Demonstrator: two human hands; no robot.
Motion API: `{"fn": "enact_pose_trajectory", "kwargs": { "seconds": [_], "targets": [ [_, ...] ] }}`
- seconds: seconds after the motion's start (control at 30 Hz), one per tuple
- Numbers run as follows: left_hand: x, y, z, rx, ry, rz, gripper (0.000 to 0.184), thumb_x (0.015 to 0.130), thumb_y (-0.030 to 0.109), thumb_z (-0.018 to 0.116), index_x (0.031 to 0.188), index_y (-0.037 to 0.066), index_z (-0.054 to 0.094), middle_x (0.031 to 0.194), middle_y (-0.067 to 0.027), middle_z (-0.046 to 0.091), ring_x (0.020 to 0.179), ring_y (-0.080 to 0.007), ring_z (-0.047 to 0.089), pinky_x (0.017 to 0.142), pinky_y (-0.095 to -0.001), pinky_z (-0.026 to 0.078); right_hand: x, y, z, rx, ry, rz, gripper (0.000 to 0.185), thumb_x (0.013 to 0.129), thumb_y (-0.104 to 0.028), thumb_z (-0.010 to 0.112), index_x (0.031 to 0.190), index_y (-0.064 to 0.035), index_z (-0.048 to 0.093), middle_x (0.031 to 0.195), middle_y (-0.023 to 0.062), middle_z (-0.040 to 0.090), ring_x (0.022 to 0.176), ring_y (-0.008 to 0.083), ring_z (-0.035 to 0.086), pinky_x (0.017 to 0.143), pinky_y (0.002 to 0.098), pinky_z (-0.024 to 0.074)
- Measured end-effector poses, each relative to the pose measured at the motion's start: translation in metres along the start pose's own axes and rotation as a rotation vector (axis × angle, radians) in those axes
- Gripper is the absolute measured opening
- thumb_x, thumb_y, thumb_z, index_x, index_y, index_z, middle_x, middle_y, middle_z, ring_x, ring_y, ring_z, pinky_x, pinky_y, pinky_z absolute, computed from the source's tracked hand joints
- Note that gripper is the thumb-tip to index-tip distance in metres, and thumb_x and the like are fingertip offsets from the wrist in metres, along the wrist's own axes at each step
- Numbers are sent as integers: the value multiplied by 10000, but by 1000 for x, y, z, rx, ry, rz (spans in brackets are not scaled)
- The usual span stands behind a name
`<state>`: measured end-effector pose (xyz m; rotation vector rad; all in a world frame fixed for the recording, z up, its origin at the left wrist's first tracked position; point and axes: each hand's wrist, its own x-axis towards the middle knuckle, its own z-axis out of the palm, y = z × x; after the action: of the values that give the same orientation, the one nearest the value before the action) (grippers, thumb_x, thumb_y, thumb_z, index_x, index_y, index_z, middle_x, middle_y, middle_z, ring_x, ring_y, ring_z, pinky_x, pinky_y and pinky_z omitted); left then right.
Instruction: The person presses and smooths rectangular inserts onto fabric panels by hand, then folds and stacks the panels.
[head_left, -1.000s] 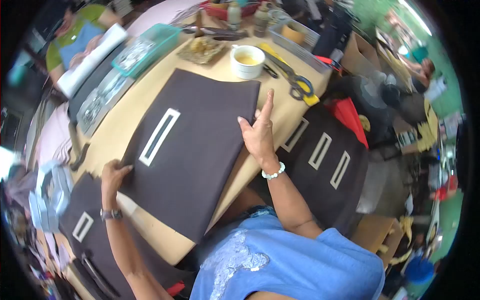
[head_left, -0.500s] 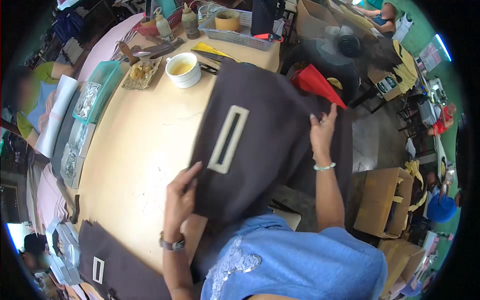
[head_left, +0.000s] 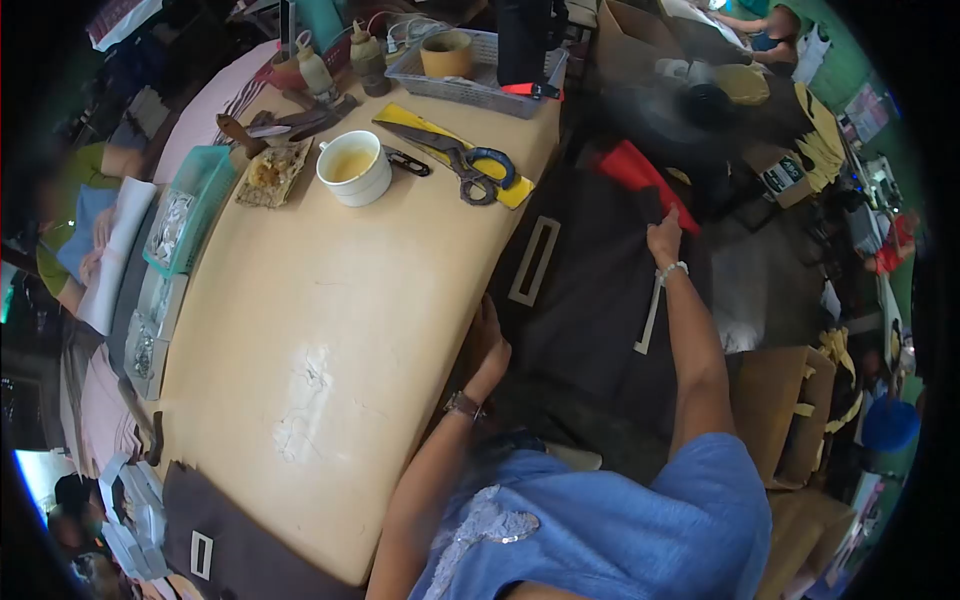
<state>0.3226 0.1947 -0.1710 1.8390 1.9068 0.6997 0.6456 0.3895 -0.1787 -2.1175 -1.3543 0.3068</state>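
A dark brown fabric panel (head_left: 585, 290) hangs beside the table's right edge. A cream rectangular frame with a slot (head_left: 521, 285) is on its left part, and a second pale strip (head_left: 648, 325) shows near my right forearm. My right hand (head_left: 664, 240) is closed on the panel's upper right edge, close to a red piece of material (head_left: 640, 175). My left hand (head_left: 490, 350), in shadow at the table edge, has its fingers curled at the panel's left edge; they are partly hidden. Another dark panel with a cream frame (head_left: 201, 554) lies at the lower left.
On the table (head_left: 290, 320) are scissors (head_left: 470, 170) on a yellow sheet, a white cup (head_left: 354, 170), a brush (head_left: 240, 135), a teal basket (head_left: 190, 210) and a grey basket (head_left: 500, 85). A cardboard box (head_left: 780, 410) stands right. Another person sits across the table.
The dark panel has moved right, off the tabletop, uncovering the scissors and yellow sheet. My left hand has shifted right to the table edge; my right hand moved slightly right.
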Motion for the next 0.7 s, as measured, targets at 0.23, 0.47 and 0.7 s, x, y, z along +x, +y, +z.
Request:
{"fn": "enact_pose_trajectory", "kwargs": {
  "seconds": [0.23, 0.47, 0.7],
  "targets": [
    [-1, -20, 2, -34, 49, -26, 616, 755, -49, 429, 1350, -90, 279, 1374, -309, 303, 1307, -412, 265, 1106, -421, 195, -51, -24, -13, -10, -82, -35, 831, 815, -222, 612, 1418, -16, 78, 1042, 312, 584, 997, 452, 560, 903, 467, 423],
    [-15, -31, -9, -92, -95, -168, 626, 822, 134, 465, 1378, -57, 251, 1386, -289, 306, 1310, -380, 277, 1094, -407, 217, -115, -58, -41, -208, 69, -303, 853, 747, -23, 657, 1418, -20, 131, 1368, 243, 356, 1225, 409, 397, 1015, 426, 347],
    [-123, -47, 13, -601, -342, -485, 716, 881, 375, 507, 1403, -26, 225, 1379, -263, 347, 1293, -333, 338, 1070, -380, 272, -183, -170, -25, 330, 256, -701, 740, 856, -152, 619, 1400, 54, 162, 1412, 250, 285, 1302, 348, 314, 1087, 416, 246]
  ]
}}
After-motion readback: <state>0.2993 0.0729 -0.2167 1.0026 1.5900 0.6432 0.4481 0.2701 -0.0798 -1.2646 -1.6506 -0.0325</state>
